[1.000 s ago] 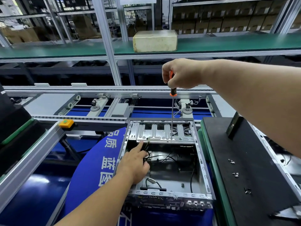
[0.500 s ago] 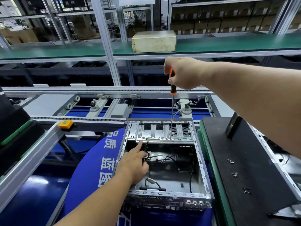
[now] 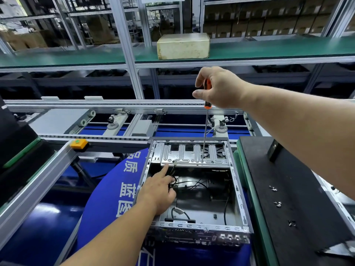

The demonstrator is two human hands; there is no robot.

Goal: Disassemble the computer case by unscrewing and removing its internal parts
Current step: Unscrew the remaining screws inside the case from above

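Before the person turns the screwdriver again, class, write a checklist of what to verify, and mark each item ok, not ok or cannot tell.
1. Right hand grips the screwdriver handle: ok.
2. Shaft stands near upright, tip down on the metal bracket: ok.
3. Tip seated in a screw head: cannot tell, too small.
4. Left hand steadies the computer case, forefinger at the bracket edge: ok.
5. Cables lie clear of the tip: ok.
6. Loose screws lie apart on the black mat: ok.

A long green shelf is running across the room (a pale box is sitting on it), and brown boxes are lining racks behind.
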